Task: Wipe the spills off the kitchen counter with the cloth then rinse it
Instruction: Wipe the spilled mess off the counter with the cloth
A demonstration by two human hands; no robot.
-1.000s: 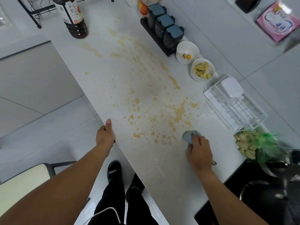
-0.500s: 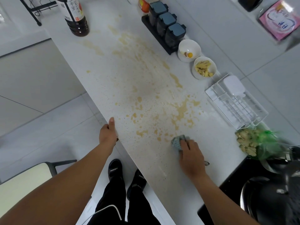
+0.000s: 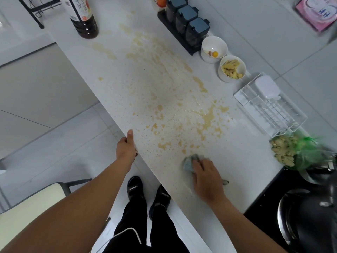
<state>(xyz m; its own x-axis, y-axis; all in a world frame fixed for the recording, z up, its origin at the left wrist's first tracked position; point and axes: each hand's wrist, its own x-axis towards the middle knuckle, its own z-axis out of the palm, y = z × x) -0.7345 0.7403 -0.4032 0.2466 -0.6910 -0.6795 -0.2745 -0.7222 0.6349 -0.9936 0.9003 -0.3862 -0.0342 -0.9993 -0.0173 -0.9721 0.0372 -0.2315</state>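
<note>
cloth [image 3: 189, 163] under right hand [image 3: 207, 178], on counter [image 3: 127, 92] nr spills [image 3: 207, 117]

Small grey-blue cloth [image 3: 189, 163], bunched up, flat on the white worktop [image 3: 237, 161], just below yellow-brown spills [image 3: 207, 117] spread up the middle

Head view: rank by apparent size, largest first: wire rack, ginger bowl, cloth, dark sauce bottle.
1. Wire rack, clearly the largest.
2. Dark sauce bottle, cut off by the top edge, so its rank is unsure.
3. Ginger bowl.
4. Cloth, mostly hidden under the right hand; its true size is unsure.
</note>
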